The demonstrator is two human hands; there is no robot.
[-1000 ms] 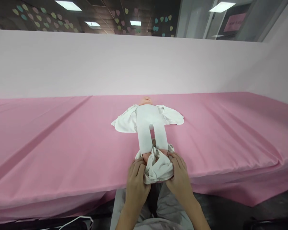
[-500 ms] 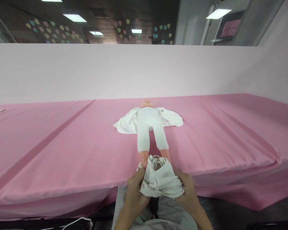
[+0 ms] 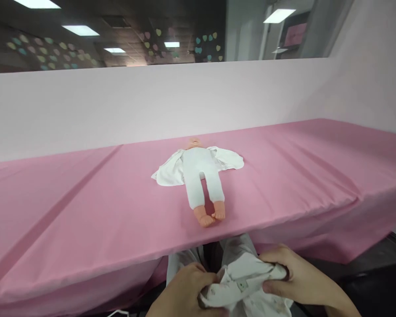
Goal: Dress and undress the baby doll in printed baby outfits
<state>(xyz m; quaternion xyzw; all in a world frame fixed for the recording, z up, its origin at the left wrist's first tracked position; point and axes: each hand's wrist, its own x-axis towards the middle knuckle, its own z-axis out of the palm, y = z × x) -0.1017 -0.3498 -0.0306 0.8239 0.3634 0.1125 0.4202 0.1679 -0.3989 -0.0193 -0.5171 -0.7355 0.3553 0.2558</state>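
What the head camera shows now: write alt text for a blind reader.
The left hand and right hand hold a crumpled white garment over the lap. Beyond, a doll lies on its back on a pink cloth, bare feet toward the camera.

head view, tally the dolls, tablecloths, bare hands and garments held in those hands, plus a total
Doll: 1
Pink tablecloth: 1
Bare hands, left hand and right hand: 2
Pale printed garment held in both: 1
Total: 5
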